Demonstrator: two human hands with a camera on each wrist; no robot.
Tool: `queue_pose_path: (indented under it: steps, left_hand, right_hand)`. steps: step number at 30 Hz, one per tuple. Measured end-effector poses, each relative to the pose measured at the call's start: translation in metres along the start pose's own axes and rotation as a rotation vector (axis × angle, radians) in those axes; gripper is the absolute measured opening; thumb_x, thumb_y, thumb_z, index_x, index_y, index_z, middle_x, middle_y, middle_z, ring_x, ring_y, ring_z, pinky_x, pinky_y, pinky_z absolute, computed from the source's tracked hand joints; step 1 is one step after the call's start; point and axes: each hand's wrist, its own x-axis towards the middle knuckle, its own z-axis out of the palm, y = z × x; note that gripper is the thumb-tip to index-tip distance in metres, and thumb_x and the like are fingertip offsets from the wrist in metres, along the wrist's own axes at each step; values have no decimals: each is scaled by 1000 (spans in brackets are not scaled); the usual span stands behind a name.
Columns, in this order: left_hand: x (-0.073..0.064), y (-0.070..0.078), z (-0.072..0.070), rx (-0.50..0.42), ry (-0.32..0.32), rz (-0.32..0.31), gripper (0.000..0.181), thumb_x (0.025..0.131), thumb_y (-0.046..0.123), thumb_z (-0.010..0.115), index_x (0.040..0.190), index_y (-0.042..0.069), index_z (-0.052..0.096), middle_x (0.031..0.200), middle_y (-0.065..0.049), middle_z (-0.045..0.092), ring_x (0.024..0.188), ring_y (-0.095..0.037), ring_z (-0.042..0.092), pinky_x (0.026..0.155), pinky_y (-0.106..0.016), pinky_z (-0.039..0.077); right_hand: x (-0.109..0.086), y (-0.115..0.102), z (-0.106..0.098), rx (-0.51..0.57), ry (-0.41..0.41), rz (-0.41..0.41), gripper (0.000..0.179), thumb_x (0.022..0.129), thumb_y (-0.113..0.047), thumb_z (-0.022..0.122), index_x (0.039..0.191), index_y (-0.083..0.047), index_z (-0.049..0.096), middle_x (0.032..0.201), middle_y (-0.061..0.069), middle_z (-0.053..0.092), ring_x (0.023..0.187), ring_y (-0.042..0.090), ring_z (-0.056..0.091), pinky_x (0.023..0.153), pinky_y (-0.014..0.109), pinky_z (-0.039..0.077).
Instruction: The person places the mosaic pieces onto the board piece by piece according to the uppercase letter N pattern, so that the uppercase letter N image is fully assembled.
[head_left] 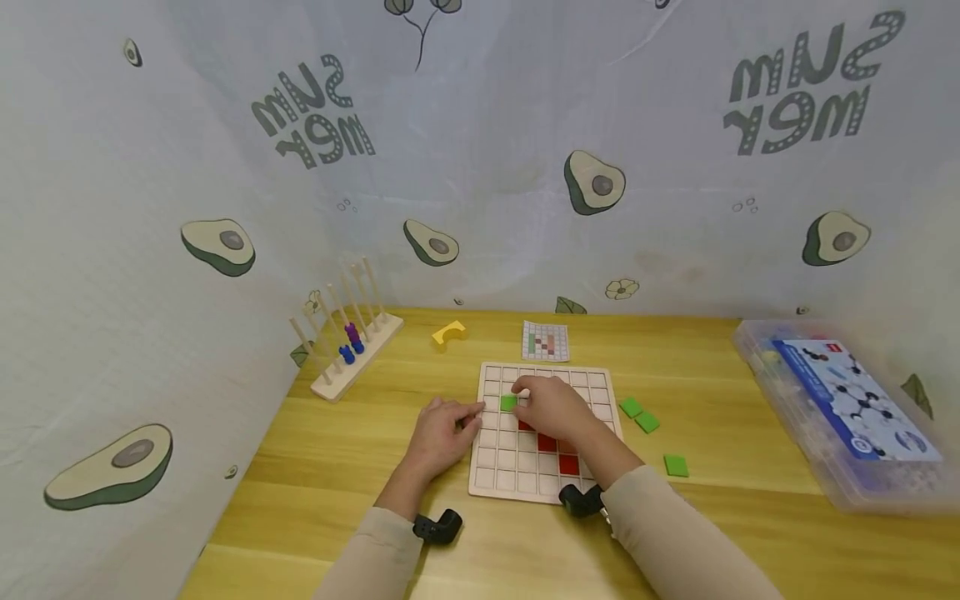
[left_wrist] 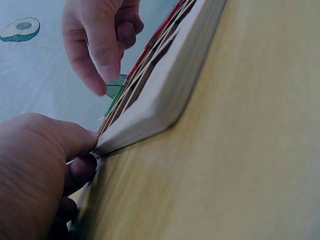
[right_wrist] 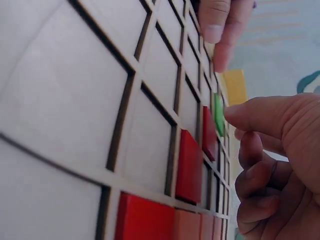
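A wooden grid board (head_left: pixel 495 483) lies on the table with several red tiles (head_left: pixel 568 465) in its cells. A green tile (head_left: pixel 508 402) sits in a cell near the upper left of the grid. My right hand (head_left: pixel 555 408) is over the board, thumb and index finger at this green tile; in the right wrist view the thumb touches or nearly touches the tile (right_wrist: pixel 219 115), with the other fingers curled. My left hand (head_left: pixel 442 433) rests against the board's left edge with thumb and index finger, seen close at the rim in the left wrist view.
Several loose green tiles (head_left: pixel 647 422) lie right of the board. Behind it is a pattern card (head_left: pixel 546 342); a yellow arch block (head_left: pixel 449 334) and a peg rack (head_left: pixel 360 357) with blue and purple beads stand left. A plastic box (head_left: pixel 810 450) is at far right.
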Motion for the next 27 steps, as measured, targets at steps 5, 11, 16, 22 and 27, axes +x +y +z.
queue_pose_path:
  steps: [5, 11, 16, 22, 27]
  left_hand:
    - [-3, 0, 2, 4, -1, -1, 29, 98, 25, 68, 125, 21, 76, 90, 7, 75, 74, -9, 40, 73, -26, 33]
    - [-1, 1, 2, -12, 3, -2, 29, 98, 25, 67, 126, 21, 75, 98, 4, 77, 75, -9, 41, 73, -25, 33]
    - [0, 0, 3, -6, 0, -7, 29, 99, 25, 66, 126, 21, 75, 99, 4, 77, 75, -8, 41, 72, -25, 34]
    - [-2, 1, 1, -20, -3, -17, 29, 98, 25, 67, 126, 21, 75, 102, 4, 77, 76, -8, 42, 74, -25, 35]
    - [-2, 1, 1, -25, -8, -26, 30, 99, 27, 67, 127, 22, 75, 101, 4, 77, 77, -8, 43, 75, -26, 35]
  right_hand:
    - [-22, 15, -6, 80, 9, -3, 34, 93, -22, 72, 125, -12, 70, 70, 0, 58, 57, 15, 49, 55, 30, 40]
    - [-52, 44, -19, 109, 24, -13, 36, 92, -22, 72, 126, -11, 68, 74, 0, 59, 61, 14, 49, 57, 29, 40]
    - [-75, 62, -34, 138, -14, 11, 41, 92, -23, 74, 129, -9, 65, 73, 1, 54, 60, 15, 46, 53, 27, 37]
    - [-100, 85, -47, 113, -23, 34, 46, 89, -25, 78, 129, -7, 66, 75, 0, 53, 64, 14, 47, 54, 26, 37]
    - [-119, 109, -57, 98, -12, 64, 50, 89, -27, 78, 132, -6, 64, 77, 0, 54, 63, 13, 46, 55, 26, 37]
